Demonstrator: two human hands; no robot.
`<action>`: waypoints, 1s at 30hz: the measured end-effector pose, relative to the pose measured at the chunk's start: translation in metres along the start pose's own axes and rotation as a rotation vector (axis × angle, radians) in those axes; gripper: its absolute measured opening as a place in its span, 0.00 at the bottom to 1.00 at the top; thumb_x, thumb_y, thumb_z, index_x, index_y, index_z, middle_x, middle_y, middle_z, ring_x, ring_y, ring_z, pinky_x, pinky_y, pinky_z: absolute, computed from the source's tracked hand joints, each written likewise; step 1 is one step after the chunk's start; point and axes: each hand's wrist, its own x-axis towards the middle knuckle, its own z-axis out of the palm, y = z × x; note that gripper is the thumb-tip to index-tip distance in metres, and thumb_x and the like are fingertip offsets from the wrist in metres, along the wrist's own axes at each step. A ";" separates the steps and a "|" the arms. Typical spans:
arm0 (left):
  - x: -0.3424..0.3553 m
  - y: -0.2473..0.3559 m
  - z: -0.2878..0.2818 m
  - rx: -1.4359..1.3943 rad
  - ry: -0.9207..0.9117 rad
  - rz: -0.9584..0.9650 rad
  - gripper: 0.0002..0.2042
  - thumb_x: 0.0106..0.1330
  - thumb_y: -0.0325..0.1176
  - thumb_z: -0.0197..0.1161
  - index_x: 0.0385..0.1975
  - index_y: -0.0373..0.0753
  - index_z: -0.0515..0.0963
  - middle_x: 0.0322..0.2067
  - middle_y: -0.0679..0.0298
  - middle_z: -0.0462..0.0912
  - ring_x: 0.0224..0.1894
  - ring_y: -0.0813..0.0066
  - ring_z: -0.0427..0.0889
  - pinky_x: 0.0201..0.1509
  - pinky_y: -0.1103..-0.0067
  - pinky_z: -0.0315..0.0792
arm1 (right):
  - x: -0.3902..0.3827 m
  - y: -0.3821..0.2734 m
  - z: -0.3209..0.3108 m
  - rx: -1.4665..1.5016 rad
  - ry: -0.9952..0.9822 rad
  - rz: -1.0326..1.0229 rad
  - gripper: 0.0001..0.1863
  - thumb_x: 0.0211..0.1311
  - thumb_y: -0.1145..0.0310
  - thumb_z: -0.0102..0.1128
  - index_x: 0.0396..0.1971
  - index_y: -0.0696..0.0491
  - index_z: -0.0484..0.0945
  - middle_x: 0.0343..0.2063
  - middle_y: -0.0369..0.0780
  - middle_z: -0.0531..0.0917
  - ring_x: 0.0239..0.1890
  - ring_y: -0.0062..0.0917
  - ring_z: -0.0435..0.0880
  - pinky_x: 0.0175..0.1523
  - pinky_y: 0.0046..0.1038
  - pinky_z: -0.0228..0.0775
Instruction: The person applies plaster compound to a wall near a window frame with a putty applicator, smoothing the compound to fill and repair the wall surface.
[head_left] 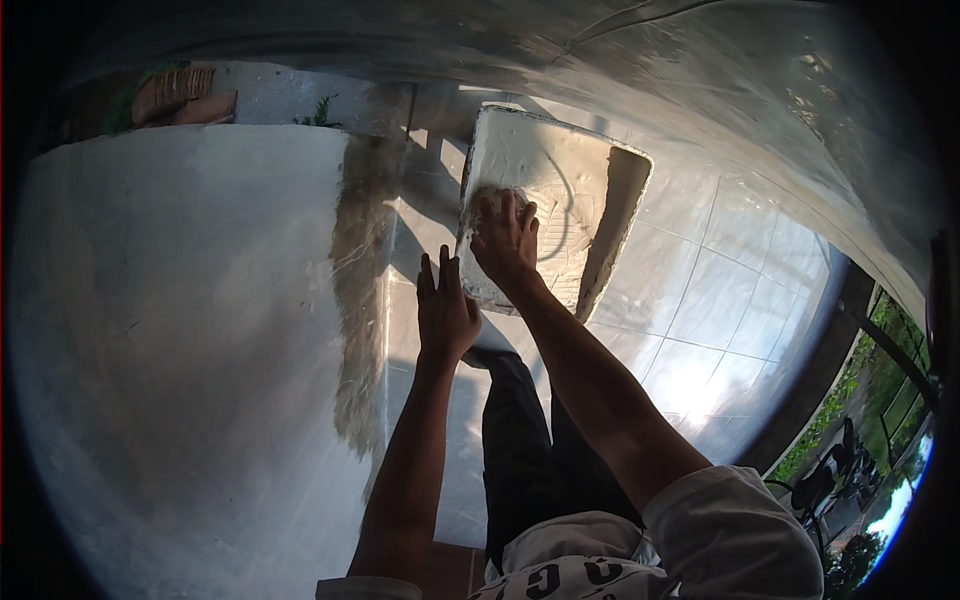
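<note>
A rectangular tub with a pale, smeared rim lies on the tiles in front of me. Pale, creamy paste coats its inside, with ridged marks in the middle. My right hand reaches into the tub's left side, its bent fingers over a roundish, greyish lump. The hand hides part of this lump, so its kind is unclear. Just outside the tub's lower left edge, my left hand has its fingers stretched out and holds nothing. Whether it touches the rim I cannot tell.
A broad pale grey surface fills the left, with a rough brown strip along its edge. Grey tiles lie right of the tub. Reddish bricks sit at the far left. Crumpled translucent sheeting hangs across the far side.
</note>
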 end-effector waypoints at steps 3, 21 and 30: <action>-0.007 -0.003 -0.004 0.011 -0.027 -0.023 0.33 0.58 0.23 0.59 0.67 0.28 0.60 0.73 0.41 0.56 0.75 0.32 0.52 0.76 0.51 0.54 | -0.006 0.005 -0.012 -0.049 -0.074 -0.060 0.36 0.52 0.62 0.70 0.63 0.50 0.71 0.65 0.52 0.63 0.61 0.60 0.64 0.59 0.54 0.66; -0.014 0.008 -0.007 0.009 0.018 0.013 0.34 0.56 0.22 0.62 0.66 0.26 0.60 0.70 0.40 0.60 0.72 0.30 0.56 0.75 0.49 0.55 | -0.026 0.012 -0.026 -0.012 -0.176 -0.129 0.33 0.46 0.63 0.71 0.58 0.51 0.77 0.62 0.52 0.66 0.60 0.59 0.63 0.57 0.49 0.66; -0.020 0.012 -0.004 -0.016 0.069 0.048 0.33 0.56 0.21 0.59 0.65 0.27 0.60 0.70 0.39 0.60 0.71 0.28 0.56 0.75 0.49 0.55 | -0.028 0.033 -0.016 -0.079 -0.104 -0.258 0.33 0.45 0.65 0.71 0.57 0.52 0.77 0.63 0.52 0.67 0.62 0.64 0.62 0.60 0.57 0.64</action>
